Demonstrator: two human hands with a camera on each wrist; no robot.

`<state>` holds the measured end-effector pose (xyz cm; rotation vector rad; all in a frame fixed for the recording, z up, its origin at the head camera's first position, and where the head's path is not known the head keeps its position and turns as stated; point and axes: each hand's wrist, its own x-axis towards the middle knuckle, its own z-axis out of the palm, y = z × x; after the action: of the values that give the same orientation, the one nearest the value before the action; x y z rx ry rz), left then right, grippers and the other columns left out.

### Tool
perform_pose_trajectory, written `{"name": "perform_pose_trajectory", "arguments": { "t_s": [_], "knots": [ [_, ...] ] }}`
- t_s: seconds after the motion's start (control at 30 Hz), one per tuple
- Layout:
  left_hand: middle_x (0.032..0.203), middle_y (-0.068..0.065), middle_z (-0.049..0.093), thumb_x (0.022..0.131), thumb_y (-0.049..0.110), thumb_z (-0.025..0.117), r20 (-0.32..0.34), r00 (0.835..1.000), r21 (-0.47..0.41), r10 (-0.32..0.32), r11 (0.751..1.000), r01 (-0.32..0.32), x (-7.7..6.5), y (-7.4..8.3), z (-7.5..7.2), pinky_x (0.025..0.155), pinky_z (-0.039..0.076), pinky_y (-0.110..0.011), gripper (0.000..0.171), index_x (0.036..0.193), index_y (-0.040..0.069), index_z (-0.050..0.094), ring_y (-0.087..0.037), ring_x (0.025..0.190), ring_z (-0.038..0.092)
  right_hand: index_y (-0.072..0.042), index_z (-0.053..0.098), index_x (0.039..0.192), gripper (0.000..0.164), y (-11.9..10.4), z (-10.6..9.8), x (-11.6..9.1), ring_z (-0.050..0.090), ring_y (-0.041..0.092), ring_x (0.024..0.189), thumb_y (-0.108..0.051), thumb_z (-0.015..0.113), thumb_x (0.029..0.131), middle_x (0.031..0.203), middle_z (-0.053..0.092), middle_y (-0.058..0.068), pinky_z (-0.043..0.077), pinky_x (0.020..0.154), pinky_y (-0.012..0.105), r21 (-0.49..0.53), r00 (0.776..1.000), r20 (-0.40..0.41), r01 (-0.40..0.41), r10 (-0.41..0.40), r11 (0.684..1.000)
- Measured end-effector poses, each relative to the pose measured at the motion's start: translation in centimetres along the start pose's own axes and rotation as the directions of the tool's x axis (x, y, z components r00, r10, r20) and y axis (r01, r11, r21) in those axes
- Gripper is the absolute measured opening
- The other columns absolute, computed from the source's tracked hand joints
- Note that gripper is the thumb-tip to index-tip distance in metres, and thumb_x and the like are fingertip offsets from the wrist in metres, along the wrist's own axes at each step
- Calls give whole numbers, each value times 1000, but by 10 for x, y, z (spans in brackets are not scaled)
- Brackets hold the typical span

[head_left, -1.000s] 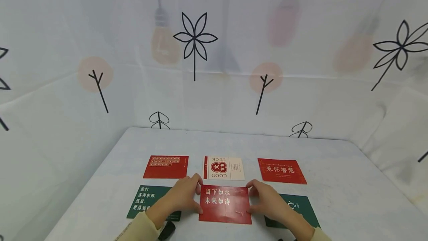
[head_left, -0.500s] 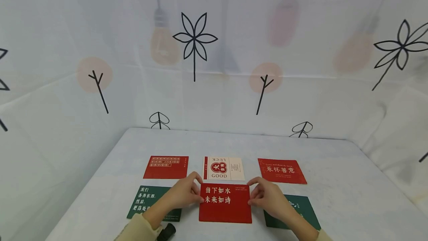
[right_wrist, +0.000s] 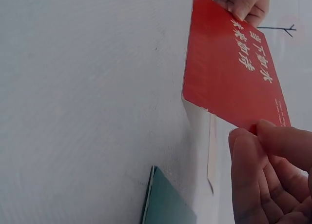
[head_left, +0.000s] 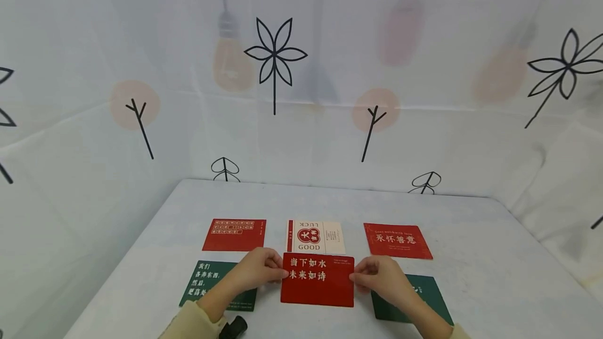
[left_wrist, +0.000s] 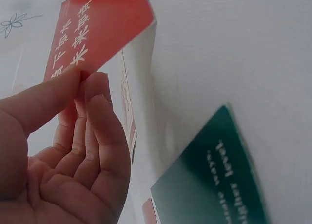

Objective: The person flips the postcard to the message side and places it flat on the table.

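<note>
White cloth point(head_left: 188, 67) printed with line-drawn flowers hangs behind the pale table point(head_left: 499, 276), where I can see a person's two hands meeting a single card from opposite sides. That middle red card point(head_left: 317, 289) lies directly between them, its long axis running left to right, lettering upright to the person. Left hand point(head_left: 256, 271) pinches its left short edge between thumb and fingers; right hand point(head_left: 380, 280) pinches the right one the same way. Neither is clearly nearer: the card spans the gap from one grip to the other.

Both wrist views show it tipped, its far side raised off the table; whether the near edge touches down I can't tell. Straight beyond it lies the cream card point(head_left: 320, 237), whose near edge seems to sit just past the red card's far edge from up here.

To the far left lies a lined red card point(head_left: 234, 242), to the far right another red card point(head_left: 398, 247). Nearer, a left green card point(head_left: 242, 301) and a right green card point(head_left: 433, 297) are each partly covered by the hand and forearm on their side.
</note>
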<state>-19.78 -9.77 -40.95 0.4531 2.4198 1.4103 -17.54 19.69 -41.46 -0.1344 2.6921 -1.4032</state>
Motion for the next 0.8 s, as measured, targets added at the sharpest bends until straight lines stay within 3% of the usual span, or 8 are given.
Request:
{"name": "perform_pose_trajectory", "arguments": {
  "t_s": [0.3, 0.57, 0.8],
  "knots": [
    [70, -2, 62, 83, 20, 70, -24, 1000, -14, -12, 1000, 12, -1, 1, 1, 57, 53, -30, 17, 82, 6, 61, -15, 61, 60, 2, 61, 93, 29, 1, -4, -2, 65, 23, 63, -24, 70, 84, 75, 67, 11, 56, 59, 35, 193, 993, 115, -39, 17, 980],
    [73, -1, 65, 81, 24, 73, -49, 998, -44, -26, 999, 24, -2, 0, -2, 60, 54, -32, 18, 82, 7, 65, -17, 66, 60, 5, 64, 95, 32, 2, -8, -1, 67, 26, 70, -24, 70, 84, 83, 69, 15, 56, 63, 37, 273, 987, 156, -69, 27, 960],
    [84, 0, 64, 80, 25, 74, -77, 997, -70, -11, 998, 6, -2, -4, -5, 65, 55, -32, 18, 82, 9, 66, -16, 72, 60, 5, 66, 96, 31, 3, -10, -1, 68, 27, 75, -23, 71, 83, 88, 69, 16, 56, 67, 37, 319, 986, 164, -42, -11, 947]
  ]
}}
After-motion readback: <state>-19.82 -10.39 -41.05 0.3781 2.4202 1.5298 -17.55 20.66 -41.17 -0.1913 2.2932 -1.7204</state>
